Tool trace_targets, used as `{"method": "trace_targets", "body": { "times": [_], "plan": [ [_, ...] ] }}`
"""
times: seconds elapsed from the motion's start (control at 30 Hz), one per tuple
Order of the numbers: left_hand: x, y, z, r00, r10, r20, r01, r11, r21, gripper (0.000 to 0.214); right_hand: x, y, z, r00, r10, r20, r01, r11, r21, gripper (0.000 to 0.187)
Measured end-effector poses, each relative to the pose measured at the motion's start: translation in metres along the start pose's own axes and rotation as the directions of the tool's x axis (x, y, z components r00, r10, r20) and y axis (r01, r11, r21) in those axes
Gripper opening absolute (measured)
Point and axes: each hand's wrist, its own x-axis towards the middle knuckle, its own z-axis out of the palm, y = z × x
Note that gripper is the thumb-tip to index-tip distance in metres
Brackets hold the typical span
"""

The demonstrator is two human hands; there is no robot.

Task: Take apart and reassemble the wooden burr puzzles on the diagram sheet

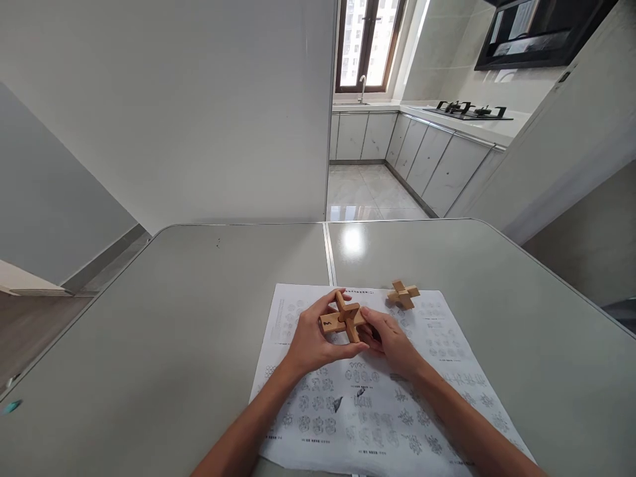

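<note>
Between my two hands is a wooden burr puzzle point(342, 318), made of crossed bars with a dark mark on one end. My left hand point(313, 334) grips it, thumb below and fingers at the top. On the other side, my right hand point(390, 338) pinches the right end of a bar, its lower fingers curled underneath and partly hidden. The puzzle is held just above a printed instruction sheet point(368, 424) full of small line diagrams. A second wooden burr puzzle point(403, 295) rests at the sheet's upper right edge, touched by neither hand.
The sheet lies on a grey-green table point(149, 344) with a seam down its middle. A small teal object point(12, 407) is at the far left edge. A pale wall stands behind the table, and a kitchen with a stove point(470, 111) shows through the opening.
</note>
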Motion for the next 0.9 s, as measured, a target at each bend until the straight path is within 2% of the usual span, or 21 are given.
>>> {"method": "trace_targets", "body": {
  "times": [0.2, 0.53, 0.73, 0.9],
  "plan": [
    [0.0005, -0.0002, -0.0001, 1.000, -0.019, 0.008, 0.018, 1.000, 0.020, 0.091, -0.0010, -0.0015, 0.0009, 1.000, 0.000, -0.013, 0.000, 1.000, 0.005, 0.057],
    [0.0005, 0.0010, 0.0009, 0.999, -0.044, -0.009, 0.044, 0.999, -0.030, 0.087, 0.0005, -0.0057, 0.0082, 0.998, 0.030, -0.052, -0.025, 0.994, 0.104, 0.056],
    [0.0005, 0.0011, 0.0024, 0.997, -0.048, -0.060, 0.047, 0.999, -0.005, 0.082, 0.0032, -0.0042, 0.0075, 0.996, 0.055, -0.064, -0.046, 0.990, 0.136, 0.057],
    [-0.0002, 0.0013, 0.0027, 0.998, -0.046, -0.033, 0.046, 0.999, -0.017, 0.084, 0.0027, -0.0017, 0.0073, 0.998, 0.052, -0.048, -0.045, 0.989, 0.140, 0.052]
  ]
}}
